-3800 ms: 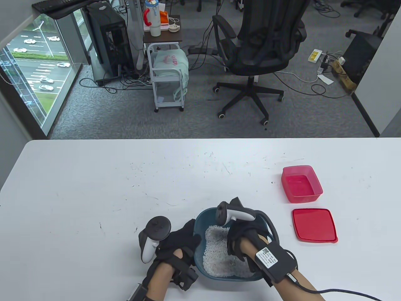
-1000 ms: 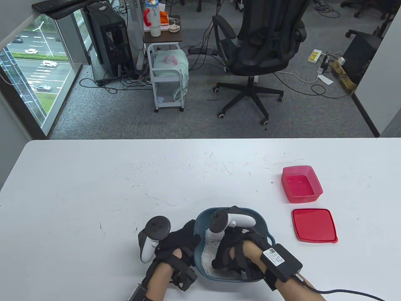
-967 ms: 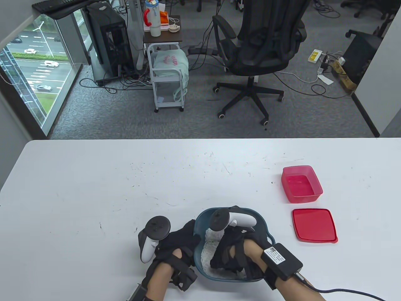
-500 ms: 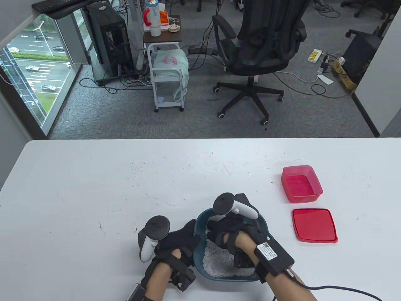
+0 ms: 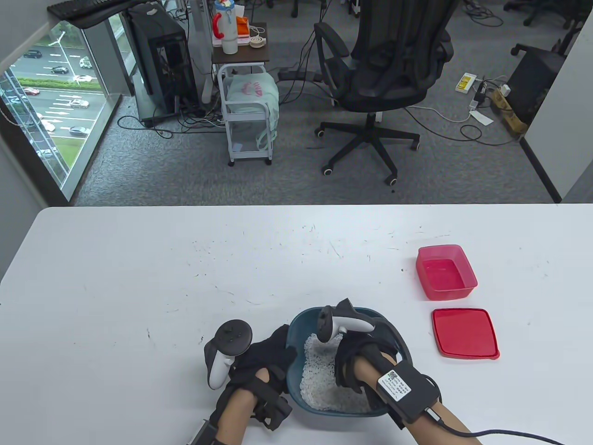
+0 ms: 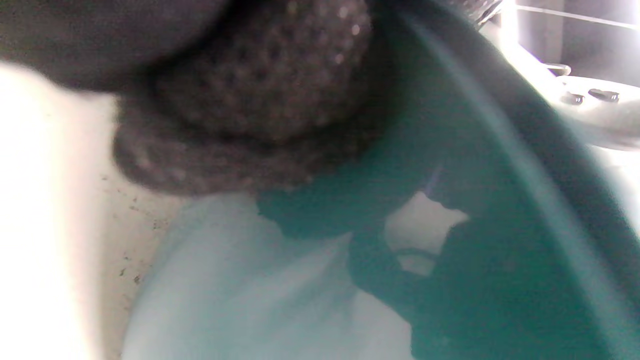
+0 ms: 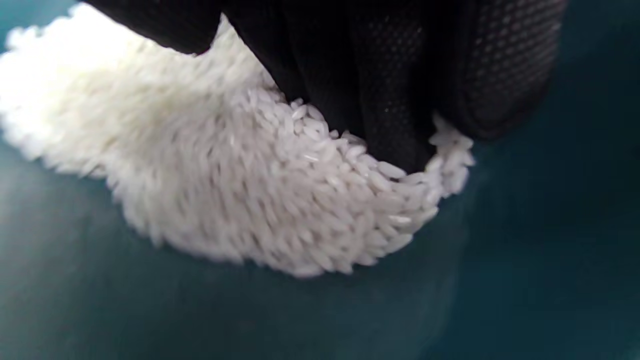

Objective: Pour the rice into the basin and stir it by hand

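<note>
A teal basin (image 5: 300, 321) sits near the table's front edge with white rice (image 5: 319, 381) heaped in its left and middle. My left hand (image 5: 271, 356) grips the basin's left rim; in the left wrist view a gloved finger (image 6: 260, 90) lies against the basin wall (image 6: 500, 200). My right hand (image 5: 354, 366) is down inside the basin at the right. Its fingers (image 7: 390, 75) are dug into the rice (image 7: 225, 200) and push a ridge of grains over the basin floor (image 7: 150, 310).
A pink box (image 5: 445, 271), with no rice showing in it, stands on the white table (image 5: 139, 278) to the right of the basin. Its red lid (image 5: 464, 333) lies flat just in front of it. An office chair and a cart stand beyond the table.
My right hand has swept round inside the basin, from the left to the far side and back to the right, shifting the rice. The left hand and basin stayed put.
</note>
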`<state>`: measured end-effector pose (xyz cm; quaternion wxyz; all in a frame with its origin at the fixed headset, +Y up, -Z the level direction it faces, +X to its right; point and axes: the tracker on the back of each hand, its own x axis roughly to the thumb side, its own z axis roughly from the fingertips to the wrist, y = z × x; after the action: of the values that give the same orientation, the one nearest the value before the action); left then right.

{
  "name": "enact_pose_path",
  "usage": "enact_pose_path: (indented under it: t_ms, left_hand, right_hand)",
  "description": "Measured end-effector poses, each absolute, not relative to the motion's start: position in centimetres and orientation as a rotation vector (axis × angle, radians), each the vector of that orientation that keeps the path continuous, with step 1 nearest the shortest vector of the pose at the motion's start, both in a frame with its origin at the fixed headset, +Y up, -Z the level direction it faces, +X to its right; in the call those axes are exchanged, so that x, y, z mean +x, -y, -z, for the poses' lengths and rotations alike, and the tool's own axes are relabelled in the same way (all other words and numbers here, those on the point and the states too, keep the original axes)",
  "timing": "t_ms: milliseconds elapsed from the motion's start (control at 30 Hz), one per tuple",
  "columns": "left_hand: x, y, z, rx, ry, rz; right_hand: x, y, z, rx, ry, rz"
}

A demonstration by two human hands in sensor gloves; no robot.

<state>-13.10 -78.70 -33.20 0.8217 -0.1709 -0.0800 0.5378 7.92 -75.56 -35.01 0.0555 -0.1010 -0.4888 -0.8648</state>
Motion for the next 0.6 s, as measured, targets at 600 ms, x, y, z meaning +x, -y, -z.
enact_pose_path:
  t_ms: [600]
  left_hand:
    - [-13.1, 78.6, 33.2, -0.376, 0.203, -1.158]
  right_hand:
    - [6.6, 75.1, 38.8, -0.575, 1.746, 3.206]
